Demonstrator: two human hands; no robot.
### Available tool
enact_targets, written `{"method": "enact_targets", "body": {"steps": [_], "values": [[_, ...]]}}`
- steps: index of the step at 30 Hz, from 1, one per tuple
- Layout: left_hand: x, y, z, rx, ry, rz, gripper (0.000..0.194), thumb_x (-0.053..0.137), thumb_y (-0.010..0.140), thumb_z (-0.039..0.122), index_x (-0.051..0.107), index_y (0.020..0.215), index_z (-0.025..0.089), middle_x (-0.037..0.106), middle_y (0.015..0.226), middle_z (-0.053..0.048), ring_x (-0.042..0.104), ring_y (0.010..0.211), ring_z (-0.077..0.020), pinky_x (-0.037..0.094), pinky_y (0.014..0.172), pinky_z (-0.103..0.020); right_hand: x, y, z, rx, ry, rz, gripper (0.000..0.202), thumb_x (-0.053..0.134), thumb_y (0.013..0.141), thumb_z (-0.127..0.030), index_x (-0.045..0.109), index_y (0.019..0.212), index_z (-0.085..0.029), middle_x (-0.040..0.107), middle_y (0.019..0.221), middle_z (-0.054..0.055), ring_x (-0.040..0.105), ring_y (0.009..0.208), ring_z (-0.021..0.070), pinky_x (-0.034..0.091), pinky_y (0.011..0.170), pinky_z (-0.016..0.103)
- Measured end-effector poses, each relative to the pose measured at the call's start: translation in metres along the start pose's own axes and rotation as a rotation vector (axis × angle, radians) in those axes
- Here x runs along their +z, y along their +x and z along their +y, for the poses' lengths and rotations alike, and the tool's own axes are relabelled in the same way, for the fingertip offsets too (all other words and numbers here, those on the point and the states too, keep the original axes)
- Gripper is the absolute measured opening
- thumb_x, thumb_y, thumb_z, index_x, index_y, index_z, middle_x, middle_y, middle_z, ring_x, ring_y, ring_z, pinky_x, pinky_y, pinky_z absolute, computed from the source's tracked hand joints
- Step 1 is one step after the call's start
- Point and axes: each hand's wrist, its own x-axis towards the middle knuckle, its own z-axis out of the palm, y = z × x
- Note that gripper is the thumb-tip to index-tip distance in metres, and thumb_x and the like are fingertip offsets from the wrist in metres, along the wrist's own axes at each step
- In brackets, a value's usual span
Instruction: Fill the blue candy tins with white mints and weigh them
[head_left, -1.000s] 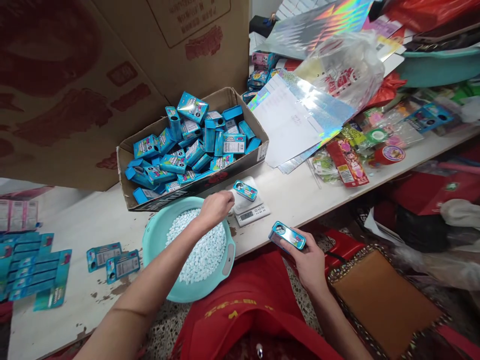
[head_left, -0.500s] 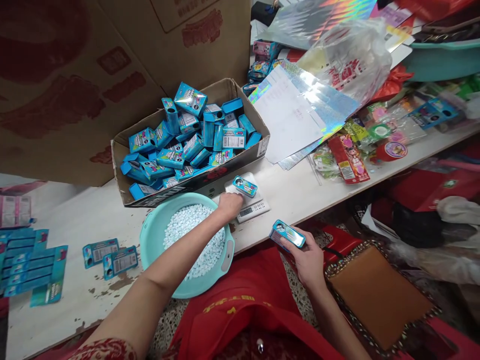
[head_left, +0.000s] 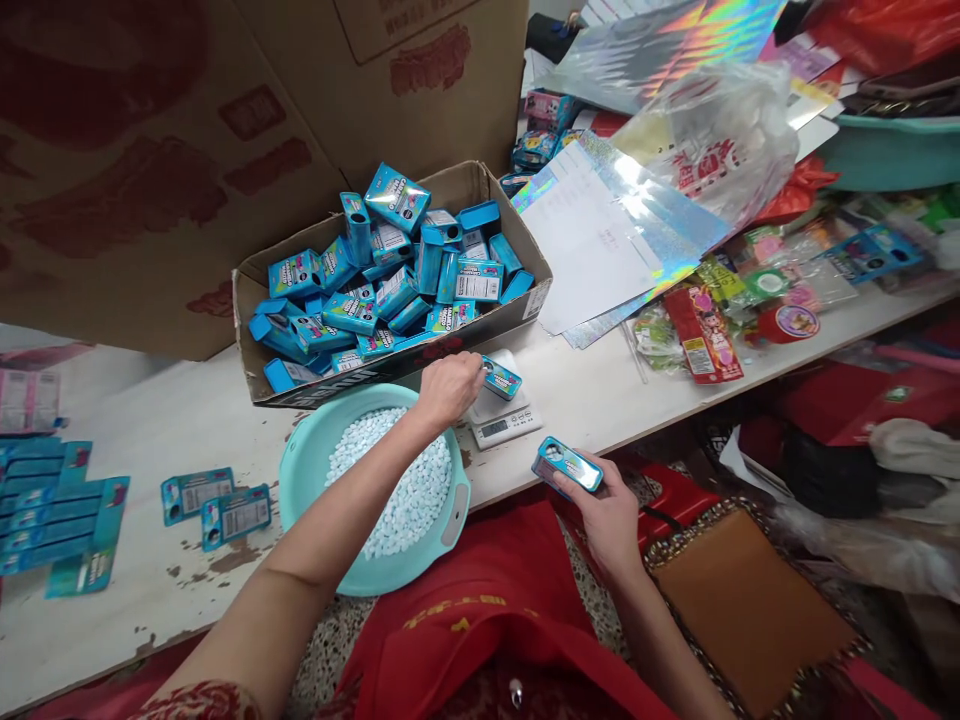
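Observation:
My left hand (head_left: 452, 386) is closed in a pinch at the near end of a small blue candy box (head_left: 502, 380), by its round opening. Whatever the fingertips hold is too small to make out. That box lies on a white digital scale (head_left: 507, 428). In my right hand (head_left: 606, 505), over the table's front edge, is another blue candy box (head_left: 568, 464), tilted up, with white pieces showing in its opening. Under my left forearm stands a turquoise basin (head_left: 300, 500) holding many small white candies (head_left: 397, 490).
Behind the basin, a cardboard tray (head_left: 360, 385) is heaped with blue candy boxes (head_left: 351, 312). Flat blue cartons (head_left: 52, 510) lie on the left of the table (head_left: 120, 415). Papers (head_left: 581, 250), a plastic bag (head_left: 712, 150) and a red packet (head_left: 703, 335) lie at right.
My left hand has moved up from beside the scale to the opening of the box on it. My right hand still holds its box, and the view has shifted slightly.

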Motion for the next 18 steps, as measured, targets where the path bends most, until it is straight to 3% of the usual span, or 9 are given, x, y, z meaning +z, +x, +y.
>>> {"method": "enact_targets", "body": {"steps": [3,6,8,11,12,15,18], "values": [[-0.002,0.001,-0.003,-0.03,-0.106,0.051,0.026,0.041,0.092,0.034,0.063,0.095,0.021,0.068,0.098,-0.006,0.062,0.09,-0.021,0.04,0.07,-0.028,-0.001,0.0,-0.004,-0.003,-0.008,0.0,0.043,0.077,0.065,-0.041,0.067,0.1,-0.019,0.062,0.097,0.004,0.06,0.089,0.0208,0.048,0.083,0.037],[-0.016,-0.021,-0.021,-0.048,-0.242,0.1,0.025,0.043,0.09,0.033,0.065,0.092,0.021,0.069,0.092,-0.003,0.062,0.085,-0.0188,0.04,0.07,-0.027,-0.003,0.001,-0.005,-0.001,-0.004,0.016,0.042,0.077,0.063,-0.041,0.067,0.098,-0.019,0.061,0.095,0.004,0.06,0.087,0.0206,0.049,0.082,0.037],[-0.028,-0.045,-0.041,-0.012,-0.27,-0.018,0.023,0.045,0.088,0.032,0.066,0.09,0.021,0.069,0.087,-0.003,0.062,0.08,-0.0182,0.04,0.068,-0.027,-0.004,0.002,-0.004,0.002,0.006,0.026,0.042,0.078,0.063,-0.041,0.068,0.097,-0.019,0.061,0.094,0.004,0.06,0.086,0.0204,0.049,0.081,0.037],[-0.039,-0.076,-0.066,0.038,-0.205,-0.317,0.024,0.053,0.083,0.033,0.066,0.101,0.022,0.07,0.089,-0.003,0.062,0.076,-0.0194,0.041,0.065,-0.028,-0.004,0.005,-0.002,0.002,0.008,0.031,0.042,0.078,0.063,-0.041,0.068,0.098,-0.019,0.06,0.093,0.003,0.059,0.085,0.0198,0.049,0.08,0.036],[-0.04,-0.08,-0.068,0.038,-0.18,-0.344,0.027,0.053,0.083,0.033,0.065,0.105,0.022,0.07,0.092,-0.004,0.063,0.078,-0.0203,0.042,0.066,-0.029,-0.003,0.006,-0.001,-0.001,0.003,0.029,0.042,0.078,0.063,-0.041,0.068,0.098,-0.019,0.06,0.093,0.003,0.059,0.085,0.0196,0.049,0.08,0.036],[-0.03,-0.067,-0.056,0.072,-0.166,-0.153,0.033,0.049,0.087,0.028,0.057,0.118,0.022,0.065,0.112,-0.007,0.06,0.098,-0.0224,0.045,0.08,-0.032,0.001,0.008,0.001,-0.021,-0.01,0.013,0.042,0.078,0.063,-0.04,0.068,0.099,-0.019,0.06,0.094,0.003,0.06,0.086,0.0196,0.048,0.082,0.036],[-0.007,-0.024,-0.025,0.233,-0.142,0.028,0.046,0.053,0.084,0.019,0.046,0.13,0.025,0.051,0.133,-0.007,0.047,0.12,-0.0234,0.042,0.094,-0.036,0.007,0.009,0.0,-0.042,-0.02,-0.022,0.043,0.077,0.064,-0.041,0.067,0.1,-0.019,0.062,0.097,0.004,0.06,0.088,0.0204,0.048,0.083,0.038]]}}
